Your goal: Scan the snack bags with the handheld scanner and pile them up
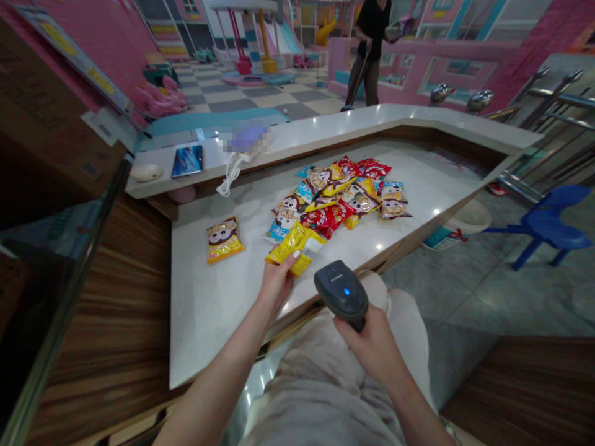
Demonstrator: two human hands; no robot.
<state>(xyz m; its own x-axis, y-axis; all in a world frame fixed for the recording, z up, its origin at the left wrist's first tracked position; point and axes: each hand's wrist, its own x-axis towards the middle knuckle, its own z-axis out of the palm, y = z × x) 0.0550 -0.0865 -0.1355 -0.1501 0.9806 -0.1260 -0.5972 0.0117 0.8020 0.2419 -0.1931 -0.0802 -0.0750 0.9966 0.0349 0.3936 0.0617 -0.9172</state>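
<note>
So here's where things stand: most of the snack bags are in one loose heap (339, 198) in the middle of the white worktop (209, 328), a jumble of yellow, red and blue packets with cartoon faces on them, overlapping each other and lying flat. One yellow bag (225, 240) sits off by itself to the left, well apart from the heap, and another yellow bag (297, 248) is up in the air in the left hand (276, 280), so that's two out of the pile and a whole lot more in it. The left hand's grip is clamped on the lower corner of that bag, with what looks like a barcode patch showing on its face, though it's too small to be sure. The right hand (372, 347) has its grip closed around a black handheld barcode scanner (341, 292) with a little blue light on, held just beside the bag, not touching it. The bags all look sealed and puffy, a bit crinkled, nothing torn that I can see from here
</note>
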